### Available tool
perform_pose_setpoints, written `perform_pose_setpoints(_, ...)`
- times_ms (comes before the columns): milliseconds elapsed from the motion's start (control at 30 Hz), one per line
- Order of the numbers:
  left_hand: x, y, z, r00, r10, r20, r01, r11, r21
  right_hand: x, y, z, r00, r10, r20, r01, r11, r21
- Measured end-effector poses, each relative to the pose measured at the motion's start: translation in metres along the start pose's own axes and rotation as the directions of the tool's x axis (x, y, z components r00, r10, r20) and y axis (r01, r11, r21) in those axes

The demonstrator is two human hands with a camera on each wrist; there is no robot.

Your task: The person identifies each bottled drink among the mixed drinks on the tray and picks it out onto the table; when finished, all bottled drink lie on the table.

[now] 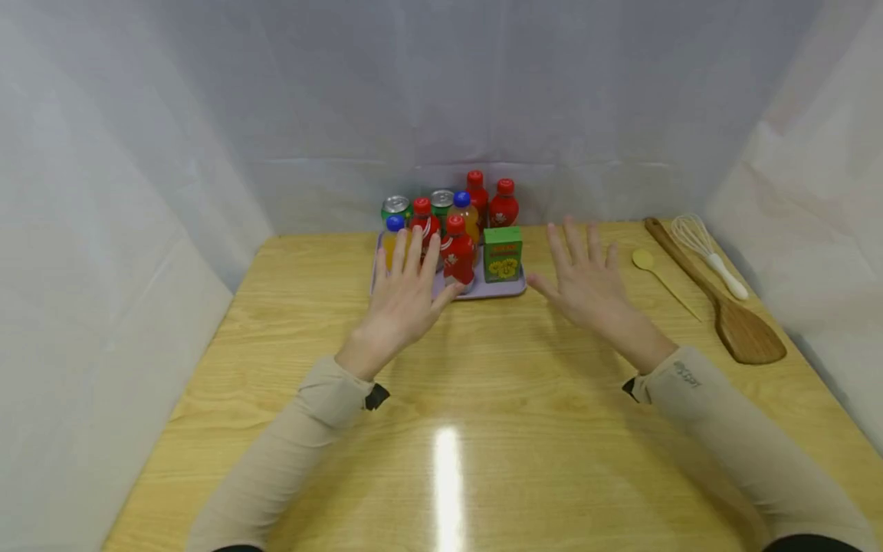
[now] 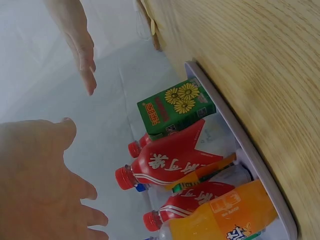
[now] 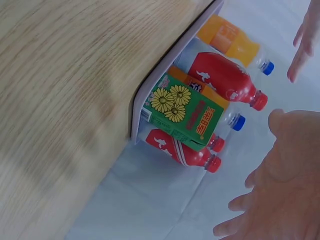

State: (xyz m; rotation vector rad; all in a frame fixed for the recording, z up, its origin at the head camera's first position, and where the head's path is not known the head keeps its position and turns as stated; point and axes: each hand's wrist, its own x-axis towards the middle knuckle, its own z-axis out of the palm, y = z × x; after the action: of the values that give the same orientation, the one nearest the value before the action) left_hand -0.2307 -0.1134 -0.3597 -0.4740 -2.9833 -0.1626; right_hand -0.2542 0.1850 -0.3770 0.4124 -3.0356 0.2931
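Observation:
Both hands hover over the table with spread, straight fingers, holding nothing. My left hand (image 1: 403, 299) is in front of the left part of a lilac tray (image 1: 498, 290) and hides some of it in the head view. My right hand (image 1: 588, 285) is to the right of the tray, apart from it. Upright on the tray stand a green drink carton with yellow flowers (image 1: 503, 257), several red-labelled bottles with red caps (image 1: 458, 259), and orange soda bottles with blue caps (image 2: 225, 215). Behind them are two green cans (image 1: 396, 205) with silver tops, partly hidden.
On the right of the wooden table (image 1: 524, 429) lie a yellow spoon (image 1: 644, 260), a wooden spatula (image 1: 748, 330) and a whisk with a white handle (image 1: 727, 277). White sheeting (image 1: 331, 92) hangs behind the tray and along both sides.

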Motion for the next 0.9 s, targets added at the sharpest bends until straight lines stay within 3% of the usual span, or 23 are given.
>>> perform_pose_setpoints(133,0.002,-0.004,-0.001,1.0,-0.004,-0.03,0.003,0.999,-0.038,0.008,-0.001,0.0,0.999,-0.027,-0.043,0.027,1.0,-0.004)
perform_pose_setpoints(233,0.008,-0.017,-0.009,0.993,-0.031,-0.112,0.015,0.989,-0.146,0.028,0.001,-0.002,0.993,-0.064,-0.099,0.067,0.998,0.022)
perform_pose_setpoints(333,0.019,-0.04,-0.018,0.97,-0.115,-0.212,0.041,0.944,-0.326,0.056,0.007,-0.008,0.987,-0.082,-0.138,0.097,0.99,0.107)
perform_pose_setpoints(400,0.029,-0.06,-0.02,0.953,-0.195,-0.234,0.078,0.899,-0.43,0.075,0.012,-0.011,0.987,-0.073,-0.143,0.099,0.977,0.189)
perform_pose_setpoints(500,0.042,-0.09,-0.012,0.94,-0.287,-0.182,0.151,0.833,-0.532,0.101,0.022,-0.008,0.989,-0.051,-0.137,0.09,0.951,0.294)
perform_pose_setpoints(600,0.051,-0.114,0.002,0.943,-0.323,-0.077,0.228,0.798,-0.559,0.12,0.029,0.002,0.99,-0.041,-0.132,0.088,0.924,0.373)
perform_pose_setpoints(767,0.061,-0.136,0.028,0.938,-0.342,0.058,0.309,0.744,-0.592,0.14,0.031,0.016,0.986,-0.053,-0.159,0.121,0.883,0.454)
perform_pose_setpoints(900,0.071,-0.144,0.043,0.927,-0.359,0.11,0.349,0.714,-0.607,0.15,0.027,0.021,0.988,-0.05,-0.146,0.116,0.865,0.488)
